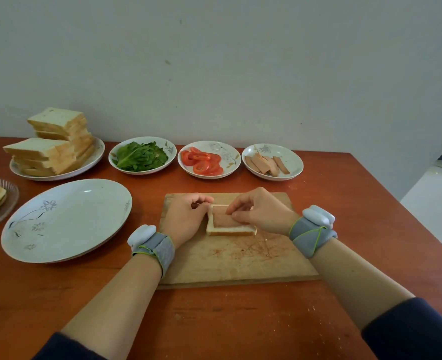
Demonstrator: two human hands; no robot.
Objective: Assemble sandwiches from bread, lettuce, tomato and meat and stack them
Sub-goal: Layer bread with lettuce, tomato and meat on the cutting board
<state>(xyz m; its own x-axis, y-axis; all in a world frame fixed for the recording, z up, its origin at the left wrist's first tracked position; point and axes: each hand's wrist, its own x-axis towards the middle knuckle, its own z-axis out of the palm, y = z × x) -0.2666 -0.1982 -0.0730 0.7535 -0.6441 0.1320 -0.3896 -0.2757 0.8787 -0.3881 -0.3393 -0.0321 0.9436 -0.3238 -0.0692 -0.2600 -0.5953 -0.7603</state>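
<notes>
A bread slice (230,231) lies on the cutting board's (240,261) far half, with a meat slice (221,220) flat on top. The right hand (256,213) pinches that meat. The left hand (186,216) sits curled against the bread's left side (gripping or not, I cannot tell).

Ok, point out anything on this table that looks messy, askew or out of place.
Minor only: the bread stack leans unevenly on its plate, and the cutting board carries reddish stains and crumbs on the near side of the bread slice. Nothing is spilled.
</notes>
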